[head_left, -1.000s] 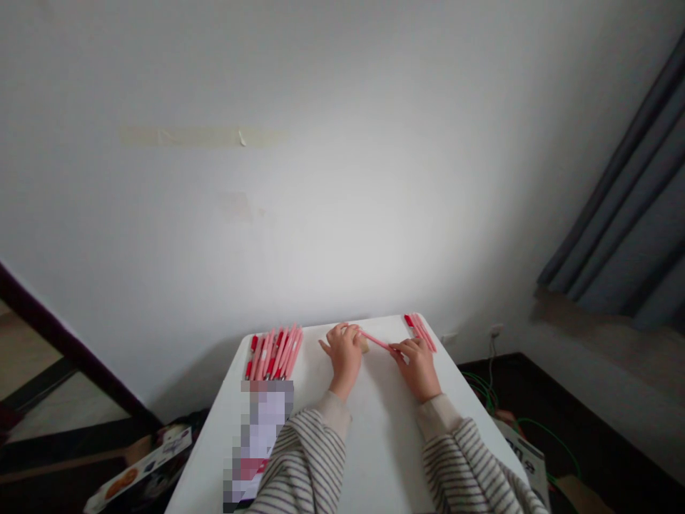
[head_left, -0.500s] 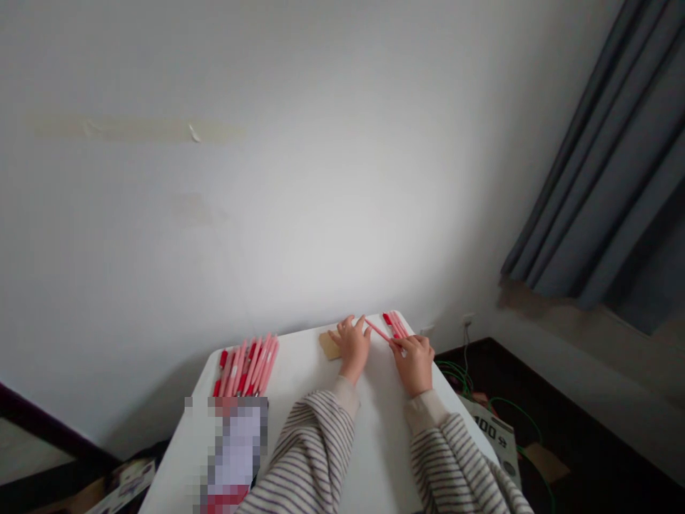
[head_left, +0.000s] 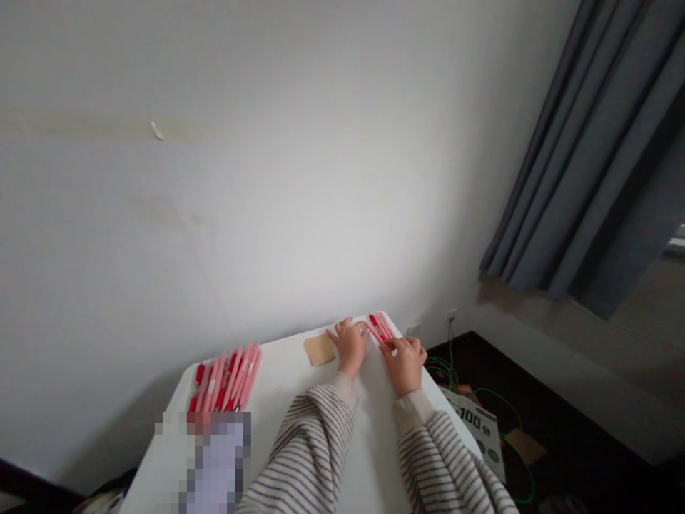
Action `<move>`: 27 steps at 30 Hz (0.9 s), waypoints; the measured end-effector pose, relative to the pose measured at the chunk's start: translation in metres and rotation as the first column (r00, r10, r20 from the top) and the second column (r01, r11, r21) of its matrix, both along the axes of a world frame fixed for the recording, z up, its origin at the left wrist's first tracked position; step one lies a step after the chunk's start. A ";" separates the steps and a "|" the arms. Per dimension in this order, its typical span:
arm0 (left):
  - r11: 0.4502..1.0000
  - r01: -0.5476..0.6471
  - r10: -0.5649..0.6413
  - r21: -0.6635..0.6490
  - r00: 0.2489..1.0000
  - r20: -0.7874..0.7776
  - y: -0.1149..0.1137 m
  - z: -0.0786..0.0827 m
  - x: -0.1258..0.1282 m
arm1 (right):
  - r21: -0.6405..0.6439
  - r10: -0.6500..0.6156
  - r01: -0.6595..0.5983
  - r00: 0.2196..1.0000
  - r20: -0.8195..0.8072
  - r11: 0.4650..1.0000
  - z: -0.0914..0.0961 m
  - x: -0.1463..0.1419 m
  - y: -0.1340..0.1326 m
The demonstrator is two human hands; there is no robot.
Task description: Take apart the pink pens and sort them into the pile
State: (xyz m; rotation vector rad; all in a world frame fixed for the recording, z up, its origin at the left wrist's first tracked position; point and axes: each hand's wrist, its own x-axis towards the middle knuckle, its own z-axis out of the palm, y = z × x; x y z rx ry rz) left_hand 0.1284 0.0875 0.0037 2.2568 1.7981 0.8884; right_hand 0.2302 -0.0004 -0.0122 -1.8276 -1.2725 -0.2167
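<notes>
At the far right corner of the white table (head_left: 374,410), the right hand (head_left: 404,363) pinches a thin pink plastic pen (head_left: 376,333), which lies just beside a small cluster of pink pens (head_left: 383,321). The left hand (head_left: 350,346) rests open, its fingertips touching that pen, just right of a tan cardboard piece (head_left: 320,349).

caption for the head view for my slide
Left hand and right hand meet at pink pens at the far corner of a white table, brown card alongside.
</notes>
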 end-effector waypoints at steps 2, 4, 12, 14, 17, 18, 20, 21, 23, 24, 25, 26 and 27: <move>1.000 0.004 -0.004 -0.001 1.000 0.009 0.000 -0.001 0.000 | -0.009 -0.002 0.003 0.999 0.033 1.000 -0.001 0.000 -0.001; 1.000 0.013 -0.013 0.002 1.000 0.019 0.000 -0.002 -0.001 | -0.037 -0.004 0.007 0.998 0.065 0.999 -0.001 -0.001 -0.001; 0.999 0.043 -0.043 0.003 0.999 0.005 0.000 -0.002 -0.002 | -0.084 0.019 -0.009 0.993 0.121 0.996 0.002 -0.007 -0.002; 0.999 0.046 -0.046 -0.010 0.999 0.002 -0.001 -0.001 -0.002 | -0.086 0.024 -0.014 0.993 0.119 0.996 0.002 -0.008 -0.002; 0.998 0.057 -0.057 -0.018 0.998 0.015 -0.002 -0.001 -0.002 | -0.069 0.009 0.002 0.989 0.149 0.998 0.001 -0.007 -0.002; 0.998 0.064 -0.063 -0.014 0.998 0.019 -0.002 -0.001 -0.003 | -0.056 0.000 0.009 0.986 0.164 0.998 0.001 -0.007 -0.002; 0.997 0.079 -0.079 0.001 0.997 0.025 -0.002 -0.002 -0.003 | -0.037 -0.010 0.017 0.983 0.184 0.999 0.001 -0.006 -0.002; 0.996 0.085 -0.085 0.007 0.996 0.026 -0.002 -0.002 -0.003 | -0.035 -0.013 0.020 0.983 0.186 0.999 0.001 -0.006 -0.002; 0.996 0.091 -0.091 0.013 0.996 0.023 -0.001 -0.003 -0.002 | -0.045 -0.013 0.021 0.984 0.175 0.999 0.001 -0.006 -0.002; 0.996 0.092 -0.093 0.014 0.996 0.019 -0.001 -0.004 -0.002 | -0.051 -0.013 0.022 0.986 0.166 0.998 0.002 -0.005 -0.003; 0.996 0.091 -0.092 0.014 0.996 0.014 -0.001 -0.004 -0.002 | -0.054 -0.016 0.024 0.988 0.157 0.998 0.002 -0.006 -0.003; 0.996 0.090 -0.090 0.015 0.996 0.008 -0.001 -0.004 -0.002 | -0.055 -0.018 0.026 0.989 0.150 0.998 0.003 -0.006 -0.003; 0.996 0.089 -0.089 0.020 0.996 0.001 0.000 -0.005 -0.002 | -0.055 -0.020 0.028 0.989 0.146 0.998 0.003 -0.006 -0.003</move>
